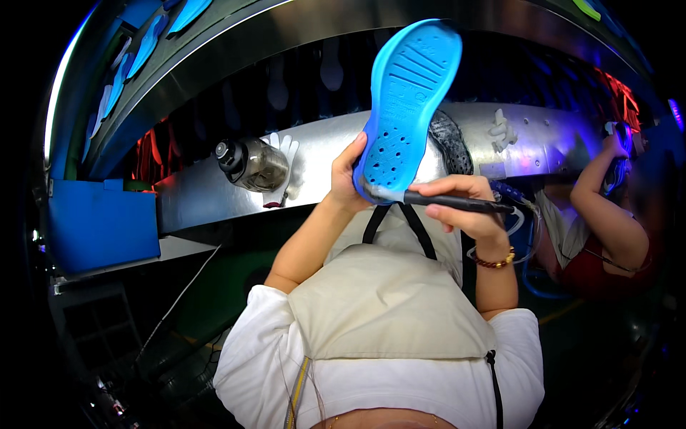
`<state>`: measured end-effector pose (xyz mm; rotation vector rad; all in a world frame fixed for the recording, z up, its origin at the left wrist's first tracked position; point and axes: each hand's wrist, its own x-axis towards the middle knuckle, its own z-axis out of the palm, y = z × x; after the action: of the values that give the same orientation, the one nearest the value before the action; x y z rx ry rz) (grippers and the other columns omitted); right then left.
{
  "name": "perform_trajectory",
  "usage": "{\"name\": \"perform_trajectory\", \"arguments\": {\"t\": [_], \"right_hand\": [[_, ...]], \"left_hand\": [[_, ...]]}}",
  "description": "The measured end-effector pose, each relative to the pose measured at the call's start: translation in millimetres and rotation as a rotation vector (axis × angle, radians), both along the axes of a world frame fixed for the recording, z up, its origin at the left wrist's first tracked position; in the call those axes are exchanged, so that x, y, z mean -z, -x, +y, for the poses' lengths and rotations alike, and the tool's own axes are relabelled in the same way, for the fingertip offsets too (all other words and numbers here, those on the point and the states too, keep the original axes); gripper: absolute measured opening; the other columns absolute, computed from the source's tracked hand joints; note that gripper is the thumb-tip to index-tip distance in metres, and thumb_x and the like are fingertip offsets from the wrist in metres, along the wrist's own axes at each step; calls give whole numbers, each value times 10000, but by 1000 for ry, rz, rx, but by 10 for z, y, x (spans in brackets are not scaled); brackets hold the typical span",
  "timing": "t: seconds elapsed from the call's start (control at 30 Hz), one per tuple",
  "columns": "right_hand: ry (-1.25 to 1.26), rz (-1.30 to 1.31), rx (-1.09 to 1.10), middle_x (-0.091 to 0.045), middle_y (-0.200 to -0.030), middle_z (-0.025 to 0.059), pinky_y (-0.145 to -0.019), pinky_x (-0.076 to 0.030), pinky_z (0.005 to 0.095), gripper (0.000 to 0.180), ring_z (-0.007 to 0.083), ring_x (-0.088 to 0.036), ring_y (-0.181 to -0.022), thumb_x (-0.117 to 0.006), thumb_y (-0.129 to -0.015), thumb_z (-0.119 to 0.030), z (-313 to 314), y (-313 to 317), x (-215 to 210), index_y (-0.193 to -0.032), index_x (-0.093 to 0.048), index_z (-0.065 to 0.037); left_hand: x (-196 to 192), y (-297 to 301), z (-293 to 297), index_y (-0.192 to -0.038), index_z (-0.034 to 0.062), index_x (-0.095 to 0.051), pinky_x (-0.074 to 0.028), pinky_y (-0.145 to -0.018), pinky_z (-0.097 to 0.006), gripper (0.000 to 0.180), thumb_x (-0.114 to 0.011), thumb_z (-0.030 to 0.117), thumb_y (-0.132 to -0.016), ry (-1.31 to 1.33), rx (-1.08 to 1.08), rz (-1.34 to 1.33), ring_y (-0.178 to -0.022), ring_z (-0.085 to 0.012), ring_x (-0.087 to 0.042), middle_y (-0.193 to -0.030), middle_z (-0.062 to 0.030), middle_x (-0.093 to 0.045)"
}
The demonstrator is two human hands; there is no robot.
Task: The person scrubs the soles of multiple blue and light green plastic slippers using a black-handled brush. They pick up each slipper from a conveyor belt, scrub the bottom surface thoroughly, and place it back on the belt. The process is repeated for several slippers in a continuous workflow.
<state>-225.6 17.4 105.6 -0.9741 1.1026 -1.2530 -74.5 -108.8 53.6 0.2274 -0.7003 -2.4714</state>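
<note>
My left hand grips a bright blue shoe sole by its heel end. The sole stands toe up and its inner face is turned to me, with several small holes at the heel and slanted grooves near the toe. A black-handled brush is pinched between the fingers and thumb of my right hand. Its pale tip meets the sole's lower heel edge. Just behind the sole, a dark sole-shaped piece lies on the metal bench.
On the metal bench stand a dark-capped clear bottle and a white glove beside it. White scraps lie farther right. Rows of soles hang behind. Another person's arm works at the right. A blue box is at left.
</note>
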Motion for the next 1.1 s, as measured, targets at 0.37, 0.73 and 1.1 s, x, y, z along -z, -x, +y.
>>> {"name": "perform_trajectory", "arguments": {"t": [0.37,0.73,1.1], "right_hand": [[369,307,-506,-633,-904,171,-774,-491,301,215,239,-624,-864,-666,-668,34,-80,277,-188,-880,-636,19],[408,528,-545,-630,-942,138,-776,-485,301,218,233,-609,-898,-633,-700,26,-76,541,-305,-916,-611,24],[224,326,-149,-623,-968,138,-791,-482,287,219,216,-604,-908,-630,-714,27,32,535,-47,-930,-621,-8]], "left_hand": [[-292,-96,-179,-1200,-18,-424,-483,-753,-339,529,-472,332,-806,-5,422,-358,-883,-231,-582,-1049,-176,-554],[-359,-196,-250,-1223,-40,-406,-441,-843,-343,607,-489,367,-781,173,641,-589,-954,-258,-554,-1115,-202,-523],[-322,-389,-318,-1095,-38,-524,-493,-711,-334,567,-510,409,-747,72,329,-593,-821,-249,-596,-1001,-191,-584]]}}
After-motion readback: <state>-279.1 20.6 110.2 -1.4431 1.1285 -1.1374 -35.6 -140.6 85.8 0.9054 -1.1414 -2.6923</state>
